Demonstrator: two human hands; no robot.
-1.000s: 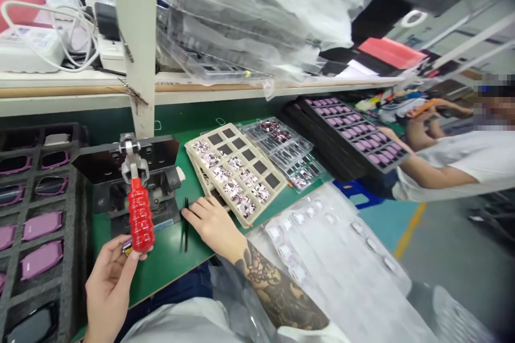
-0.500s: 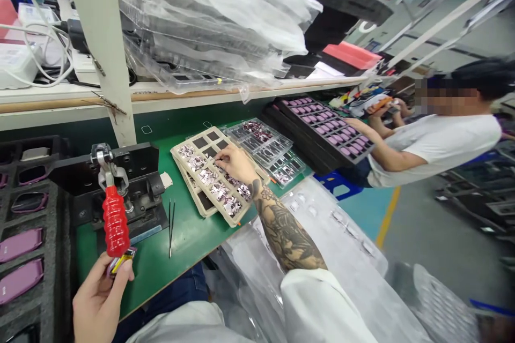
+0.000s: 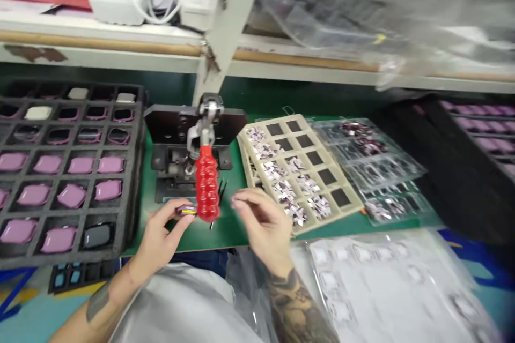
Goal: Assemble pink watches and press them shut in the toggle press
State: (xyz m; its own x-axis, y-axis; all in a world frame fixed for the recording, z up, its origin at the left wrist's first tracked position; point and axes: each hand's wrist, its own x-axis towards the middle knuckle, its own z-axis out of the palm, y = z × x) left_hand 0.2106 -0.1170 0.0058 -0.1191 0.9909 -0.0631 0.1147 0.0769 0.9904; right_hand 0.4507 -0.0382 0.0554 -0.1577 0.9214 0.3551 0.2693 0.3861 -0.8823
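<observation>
My left hand (image 3: 163, 236) grips a small purple watch case (image 3: 186, 209) with a yellow strip on its side, between thumb and fingers. Just right of it hangs the red ribbed handle (image 3: 207, 185) of a toggle clamp, whose black fixture (image 3: 177, 163) stands behind. My right hand (image 3: 265, 225) hovers over the bench between the clamp and a beige compartment tray (image 3: 356, 204). Its thumb and forefinger are pinched together; whatever is between them is too small to make out. Small shiny pieces (image 3: 308, 185) fill several of the tray's compartments. Tweezers (image 3: 222, 190) lie partly behind the handle.
At left, a dark foam tray (image 3: 134, 187) holds rows of purple cases. Clear plastic trays (image 3: 402, 169) with small parts lie right of the beige tray. Nearer on the right is a translucent sheet (image 3: 386, 289). A shelf (image 3: 161, 67) and its post (image 3: 237, 16) overhang the bench's back.
The view has swung left. My right hand has come out of the beige tray toward the clamp, fingers still pinched. My left hand still holds the watch case beside the red handle.
</observation>
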